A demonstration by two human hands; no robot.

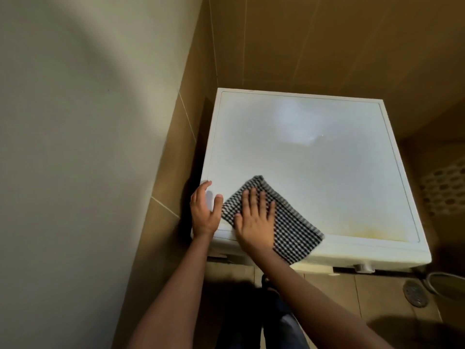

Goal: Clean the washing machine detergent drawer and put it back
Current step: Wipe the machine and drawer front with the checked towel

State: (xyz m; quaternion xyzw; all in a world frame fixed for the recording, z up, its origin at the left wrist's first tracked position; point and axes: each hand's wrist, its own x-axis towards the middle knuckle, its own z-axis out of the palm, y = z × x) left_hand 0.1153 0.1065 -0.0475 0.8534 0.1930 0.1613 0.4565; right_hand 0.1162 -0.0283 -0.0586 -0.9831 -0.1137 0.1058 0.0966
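Nearest my view, two bare forearms run up from the bottom edge to the front of the white washing machine (314, 147). The right hand (255, 217) lies palm down with straight, spread fingers (253, 197), pressed flat on a black-and-white checked cloth (289, 227). Nothing is pinched or curled round. The cloth is folded into a rectangle and set at an angle under that hand. One corner points away past the fingertips, and the near corner hangs just over the machine's front edge beside the wrist. Just beside the right thumb, the left hand (205, 212) is loosely spread over the front-left corner of the lid and holds nothing. I cannot tell whether it touches the surface. The detergent drawer would be on the front face below both wrists, which the lid's edge hides from here. A yellowish stain marks the lid to the right of the cloth. Farther right of the pressing hand stands a white perforated plastic basket (445, 190), and below it a round metal floor drain (414, 293) sits in the tiled floor.
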